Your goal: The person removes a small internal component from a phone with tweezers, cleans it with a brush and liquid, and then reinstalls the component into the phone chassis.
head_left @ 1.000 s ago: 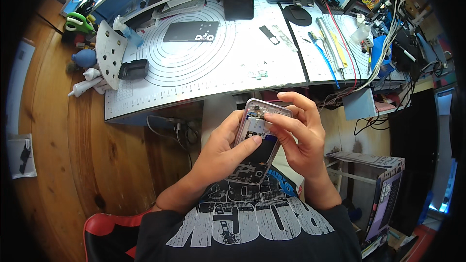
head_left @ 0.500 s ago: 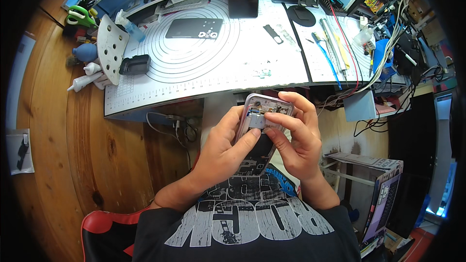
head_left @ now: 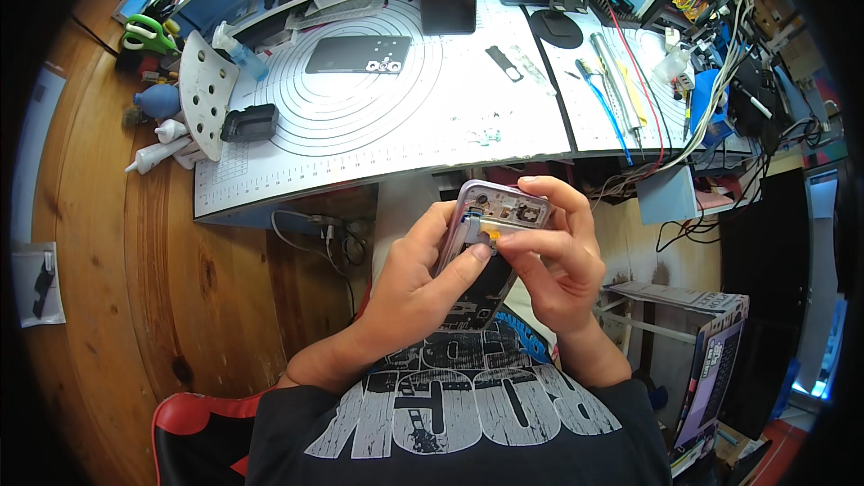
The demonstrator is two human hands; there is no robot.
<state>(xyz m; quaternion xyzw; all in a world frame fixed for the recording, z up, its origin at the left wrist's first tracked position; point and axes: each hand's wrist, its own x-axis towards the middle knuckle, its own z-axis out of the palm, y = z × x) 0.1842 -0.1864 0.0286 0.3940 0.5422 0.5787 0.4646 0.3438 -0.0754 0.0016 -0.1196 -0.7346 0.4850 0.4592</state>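
An opened phone (head_left: 487, 286) with a pale purple frame is held tilted in front of my chest, its inner parts facing up. My left hand (head_left: 409, 279) is closed round its left side, the thumb lying across the middle. My right hand (head_left: 567, 261) grips the upper right corner with one finger, while another fingertip and the thumb reach over the inside. Between the two hands' fingertips shows a small silvery cover (head_left: 472, 232) beside an orange strip (head_left: 493, 236). Bare circuit parts and a camera opening lie at the phone's top end. The fingers hide part of the inside.
Beyond the phone is a workbench with a ringed white mat (head_left: 324, 139). On it lie a dark phone back (head_left: 358, 55), a black tray (head_left: 250, 123) and small parts (head_left: 486, 135). A blue brush (head_left: 605, 112) and cables (head_left: 720, 81) are at right. A printed box (head_left: 715, 378) stands lower right.
My right fingers have shifted slightly right and down over the phone's inside. The silvery cover now looks tilted, and an orange strip has come into sight by the fingertip.
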